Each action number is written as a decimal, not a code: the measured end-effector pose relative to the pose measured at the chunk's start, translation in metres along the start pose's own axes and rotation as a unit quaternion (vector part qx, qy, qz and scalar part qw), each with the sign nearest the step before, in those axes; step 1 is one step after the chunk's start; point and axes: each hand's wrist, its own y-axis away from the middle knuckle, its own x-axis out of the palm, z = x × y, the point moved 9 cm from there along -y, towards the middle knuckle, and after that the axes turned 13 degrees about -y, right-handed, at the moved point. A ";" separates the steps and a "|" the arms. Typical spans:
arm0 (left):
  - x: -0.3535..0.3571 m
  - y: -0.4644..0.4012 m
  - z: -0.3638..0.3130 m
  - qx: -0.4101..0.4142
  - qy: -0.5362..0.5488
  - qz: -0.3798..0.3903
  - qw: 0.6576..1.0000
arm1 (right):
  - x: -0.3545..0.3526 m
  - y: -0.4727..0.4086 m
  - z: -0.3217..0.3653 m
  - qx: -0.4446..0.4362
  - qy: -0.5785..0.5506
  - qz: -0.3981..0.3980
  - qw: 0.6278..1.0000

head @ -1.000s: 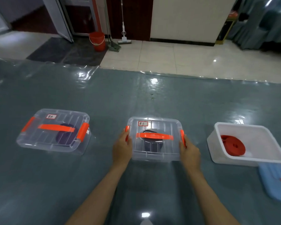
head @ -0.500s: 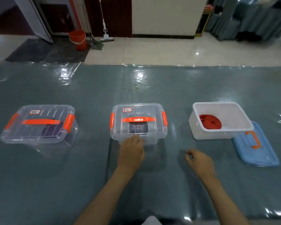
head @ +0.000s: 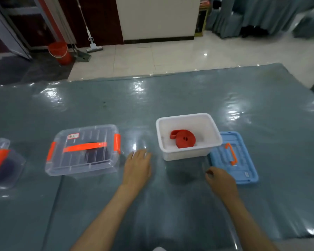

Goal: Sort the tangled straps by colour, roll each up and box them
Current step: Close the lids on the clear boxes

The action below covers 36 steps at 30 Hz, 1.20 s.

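A rolled red strap (head: 183, 141) lies in an open white box (head: 187, 153) right of centre. Its blue lid (head: 233, 160) with an orange handle lies flat on the table just right of the box. A closed clear box (head: 82, 151) with orange clasps holds a dark rolled strap. Another closed clear box (head: 0, 163) with a dark strap is cut off at the left edge. My left hand (head: 137, 167) hovers flat between the clear box and the white box, holding nothing. My right hand (head: 220, 182) is below the white box, beside the lid's near corner, fingers loosely curled and empty.
The table (head: 170, 98) is covered in glossy grey-green plastic sheeting. Its far edge meets a tiled floor with an orange bucket (head: 59, 53) and a mop (head: 92, 42). The table's right edge shows at the upper right.
Both hands have left the middle clear box and moved right toward the white box and blue lid. My view has swung right, so the left clear box is now at the frame edge.
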 end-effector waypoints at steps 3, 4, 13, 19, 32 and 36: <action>0.005 -0.017 -0.034 -0.002 0.035 0.014 0.999 | -0.021 -0.025 -0.053 0.047 -0.020 -0.002 0.999; 0.009 -0.020 -0.044 0.001 0.040 0.030 0.999 | -0.027 -0.034 -0.070 0.072 -0.033 -0.008 0.997; 0.067 -0.005 -0.068 -0.006 0.049 0.152 0.987 | -0.025 -0.093 -0.163 0.194 -0.190 0.014 0.962; 0.062 -0.009 -0.068 -0.039 0.089 0.120 0.988 | -0.032 -0.107 -0.185 0.204 -0.242 -0.086 0.945; 0.054 -0.026 -0.059 -0.104 0.276 0.002 0.956 | -0.114 -0.172 -0.098 -0.048 -0.379 -0.146 0.913; 0.059 -0.046 -0.031 -0.253 0.369 -0.028 0.894 | -0.088 -0.187 -0.003 -0.189 -0.289 -0.058 0.937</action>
